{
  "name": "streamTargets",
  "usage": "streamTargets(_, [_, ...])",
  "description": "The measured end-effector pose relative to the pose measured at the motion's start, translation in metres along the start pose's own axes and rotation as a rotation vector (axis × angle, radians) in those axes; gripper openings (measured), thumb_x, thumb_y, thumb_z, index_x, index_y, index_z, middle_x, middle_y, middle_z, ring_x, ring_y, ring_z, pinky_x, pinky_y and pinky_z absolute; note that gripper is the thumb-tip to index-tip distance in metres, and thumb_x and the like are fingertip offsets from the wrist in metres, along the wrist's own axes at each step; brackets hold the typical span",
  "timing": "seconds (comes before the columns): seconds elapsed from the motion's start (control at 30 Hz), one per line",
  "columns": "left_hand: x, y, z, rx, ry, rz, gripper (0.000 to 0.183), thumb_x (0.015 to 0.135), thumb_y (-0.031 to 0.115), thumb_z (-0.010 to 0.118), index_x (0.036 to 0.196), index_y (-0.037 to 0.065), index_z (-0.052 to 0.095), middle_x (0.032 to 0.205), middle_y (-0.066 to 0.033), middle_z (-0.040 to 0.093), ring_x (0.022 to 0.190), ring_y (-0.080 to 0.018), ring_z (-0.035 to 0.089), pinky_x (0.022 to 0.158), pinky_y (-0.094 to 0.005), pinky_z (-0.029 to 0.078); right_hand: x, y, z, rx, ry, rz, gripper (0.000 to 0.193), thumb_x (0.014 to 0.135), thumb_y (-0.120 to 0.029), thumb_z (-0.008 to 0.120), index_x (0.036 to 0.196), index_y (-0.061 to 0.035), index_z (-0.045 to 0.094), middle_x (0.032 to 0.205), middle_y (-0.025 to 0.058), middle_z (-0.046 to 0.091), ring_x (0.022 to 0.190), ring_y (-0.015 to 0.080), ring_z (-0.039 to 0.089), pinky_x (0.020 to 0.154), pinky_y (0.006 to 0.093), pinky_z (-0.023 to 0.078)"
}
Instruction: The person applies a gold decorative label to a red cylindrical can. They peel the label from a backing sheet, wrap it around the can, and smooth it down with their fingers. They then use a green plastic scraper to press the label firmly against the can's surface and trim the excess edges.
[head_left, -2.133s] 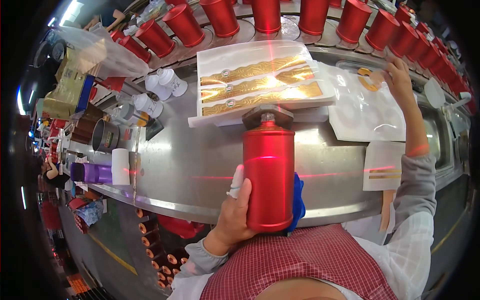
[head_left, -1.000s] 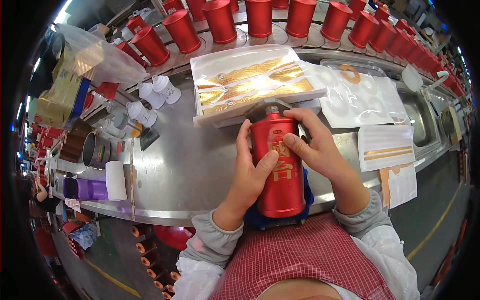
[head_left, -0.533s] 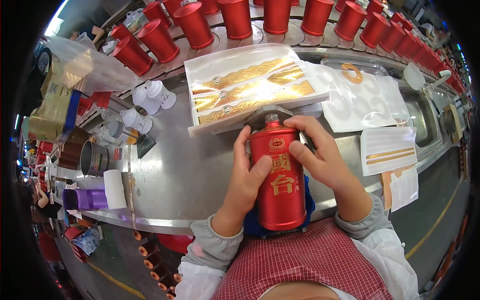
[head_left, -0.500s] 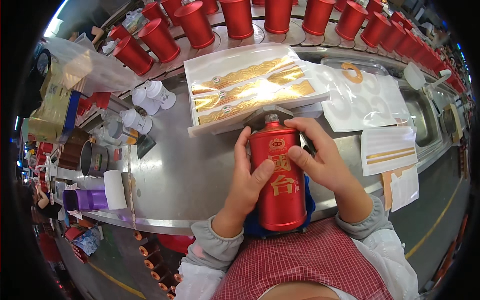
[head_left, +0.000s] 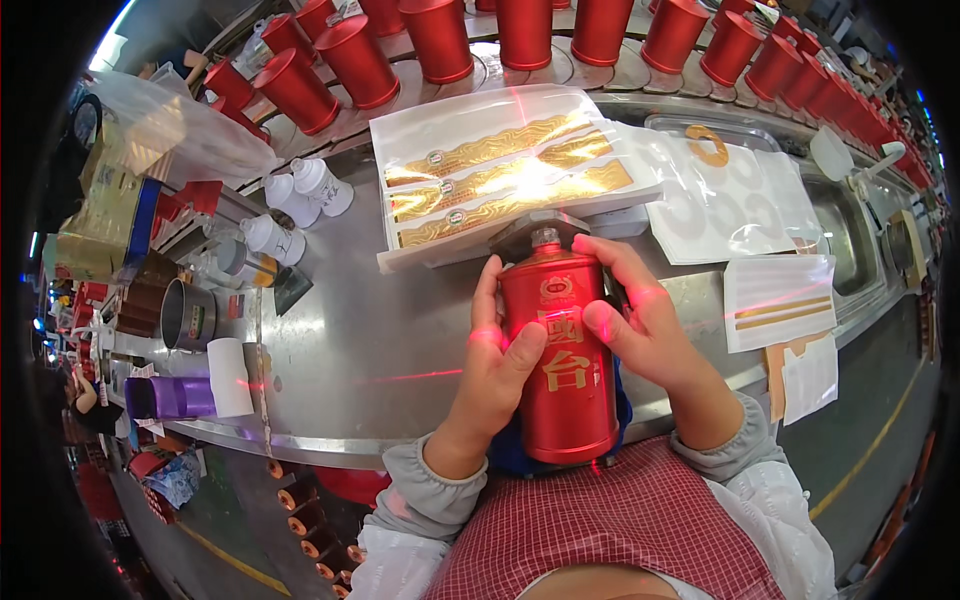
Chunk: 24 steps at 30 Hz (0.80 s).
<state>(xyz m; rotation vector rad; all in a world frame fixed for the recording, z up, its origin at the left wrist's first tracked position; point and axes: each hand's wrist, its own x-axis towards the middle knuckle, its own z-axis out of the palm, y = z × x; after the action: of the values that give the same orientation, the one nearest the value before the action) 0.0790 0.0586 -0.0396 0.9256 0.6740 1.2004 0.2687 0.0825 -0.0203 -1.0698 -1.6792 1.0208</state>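
A red metallic bottle (head_left: 570, 420) with gold lettering and a bare neck lies in front of me at the bench's near edge, its neck pointing away. My left hand (head_left: 492, 365) wraps its left side, the thumb resting on the front. On the opposite side my right hand (head_left: 650, 325) grips it, fingers near the shoulder and thumb on the front. Something blue (head_left: 625, 400) shows partly beneath the bottle. Past the neck, a sheet of gold wavy label strips (head_left: 510, 180) lies on a stack. Thin red laser lines cross the bottle and hands.
Red bottles (head_left: 435, 40) stand along a curved conveyor (head_left: 490, 75) at the back. To the left are white small bottles (head_left: 323, 188), a metal pot (head_left: 188, 315) and a white roll (head_left: 231, 378). Right of the hands lie ring-sticker sheets (head_left: 720, 205), a strip sheet (head_left: 779, 300) and a sink (head_left: 850, 235).
The conveyor's red bottles have shifted left. Red laser lines now show across the bench, bottle and hands. My hands keep nearly the same hold on the bottle.
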Motion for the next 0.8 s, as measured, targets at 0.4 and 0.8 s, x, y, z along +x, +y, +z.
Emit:
streamTargets(0.4, [-0.005,0.001,0.001,0.091,-0.055,0.058,0.088,0.1,0.033,0.056,0.154,-0.003,-0.003,0.157,-0.0194,0.02,0.144,-0.0256,0.025,0.117,-0.0365,0.02,-0.018,0.002,-0.006,-0.035,-0.116,0.063,0.092,0.093,-0.051,0.059,0.15,0.009,0.02,0.142,0.0336,0.041,0.135,0.0414,0.04,0.111,0.042,0.032])
streamTargets(0.8, [-0.007,0.002,0.004,0.163,-0.016,0.077,0.087,0.102,0.036,0.052,0.154,-0.004,-0.005,0.154,-0.0184,0.028,0.141,-0.0231,0.031,0.115,-0.0336,0.023,-0.014,0.012,-0.002,0.042,-0.118,0.065,0.091,0.095,-0.052,0.055,0.152,0.0075,0.016,0.141,0.0341,0.041,0.134,0.0405,0.042,0.111,0.0408,0.032])
